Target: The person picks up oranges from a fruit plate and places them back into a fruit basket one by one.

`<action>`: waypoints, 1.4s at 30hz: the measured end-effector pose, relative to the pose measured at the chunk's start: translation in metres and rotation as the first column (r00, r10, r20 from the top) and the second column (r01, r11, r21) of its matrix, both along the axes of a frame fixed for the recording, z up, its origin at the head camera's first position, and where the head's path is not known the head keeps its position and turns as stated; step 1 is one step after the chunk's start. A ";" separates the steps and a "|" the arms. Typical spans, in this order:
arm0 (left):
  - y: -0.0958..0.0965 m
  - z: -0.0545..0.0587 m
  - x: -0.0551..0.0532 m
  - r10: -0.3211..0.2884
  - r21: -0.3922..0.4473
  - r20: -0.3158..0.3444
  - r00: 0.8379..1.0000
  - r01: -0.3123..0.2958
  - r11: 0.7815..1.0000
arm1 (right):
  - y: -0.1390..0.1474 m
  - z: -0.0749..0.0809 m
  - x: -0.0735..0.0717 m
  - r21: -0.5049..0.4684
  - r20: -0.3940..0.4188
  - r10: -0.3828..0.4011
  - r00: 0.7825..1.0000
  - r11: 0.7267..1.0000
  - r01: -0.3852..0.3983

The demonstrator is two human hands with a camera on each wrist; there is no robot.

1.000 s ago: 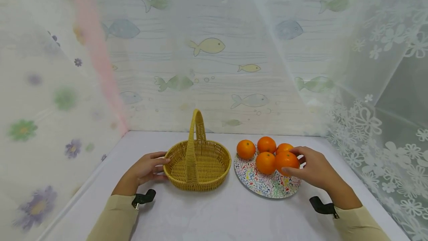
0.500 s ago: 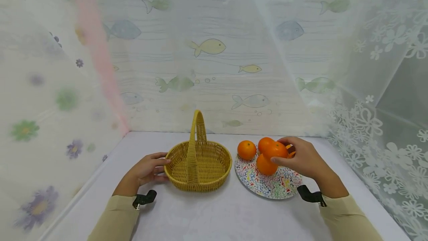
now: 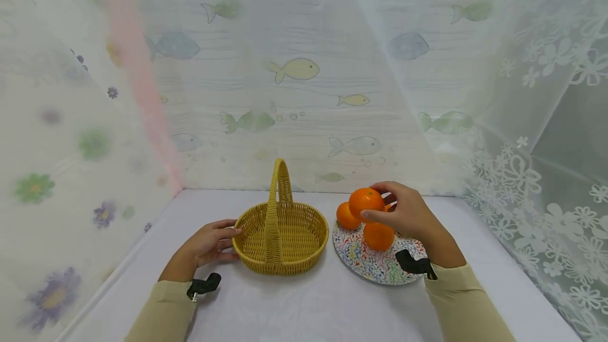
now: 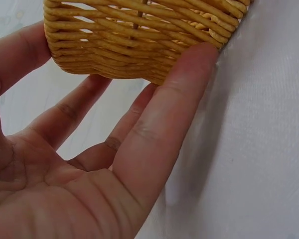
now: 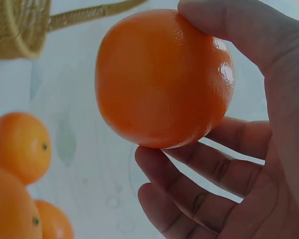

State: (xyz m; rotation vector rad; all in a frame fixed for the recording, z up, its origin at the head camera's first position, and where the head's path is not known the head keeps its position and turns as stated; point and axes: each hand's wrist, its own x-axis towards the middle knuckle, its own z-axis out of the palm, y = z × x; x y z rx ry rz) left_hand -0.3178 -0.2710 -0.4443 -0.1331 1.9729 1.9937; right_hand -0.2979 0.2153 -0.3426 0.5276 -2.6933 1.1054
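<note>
In the head view, the right hand [image 3: 404, 212] had carried a glossy, round orange fruit [image 3: 364, 202] up and leftward from the right part of the round plate with a multicoloured squiggle pattern [image 3: 375, 272]. The fruit was now in front of the other round orange fruits [image 3: 379, 238], partly hiding them, and nearer the oval, yellow-brown woven basket with an arched handle [image 3: 290, 266]. The left hand [image 3: 209, 246] and the basket had stayed put on the white-covered desk [image 3: 304, 315].

In the left wrist view, that hand's grip was wide: fingers and thumb [image 4: 157, 124] were spread, tips touching the basket's wall, which seemed to steady it.

In the right wrist view, the grip held the fruit between thumb and fingertips, well apart from the basket. The lift looked complete, the sideways carry only partly so.
</note>
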 end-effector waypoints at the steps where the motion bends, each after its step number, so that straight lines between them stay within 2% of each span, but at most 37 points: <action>1: 0.000 -0.001 0.000 0.002 0.003 0.001 1.000 -0.002 1.000 | -0.003 0.001 -0.001 -0.016 0.006 0.008 1.000 1.000 -0.008; 5: -0.001 -0.003 -0.001 0.013 0.005 0.005 1.000 -0.013 1.000 | -0.015 0.004 -0.003 -0.064 0.017 0.037 0.999 0.997 -0.036; 14: -0.003 -0.005 -0.002 0.029 -0.018 0.004 1.000 -0.029 0.999 | -0.032 0.004 -0.008 -0.079 0.004 0.051 0.999 0.996 -0.050; 20: -0.004 -0.004 -0.001 0.025 -0.017 0.008 1.000 -0.025 1.000 | -0.043 0.006 -0.007 -0.110 -0.022 0.066 0.998 0.992 -0.068; 27: 0.001 -0.005 -0.001 0.020 -0.007 0.012 1.000 -0.019 1.000 | -0.049 0.002 -0.005 -0.113 0.007 0.058 0.998 0.992 -0.057; 33: 0.001 -0.004 -0.005 0.025 -0.017 0.006 1.000 -0.025 1.000 | -0.053 0.000 -0.005 -0.114 -0.011 0.040 0.999 0.993 -0.041; 42: -0.004 -0.004 -0.001 0.028 -0.021 0.015 0.999 -0.028 0.999 | -0.072 -0.004 -0.005 -0.120 0.047 0.049 0.998 0.992 -0.043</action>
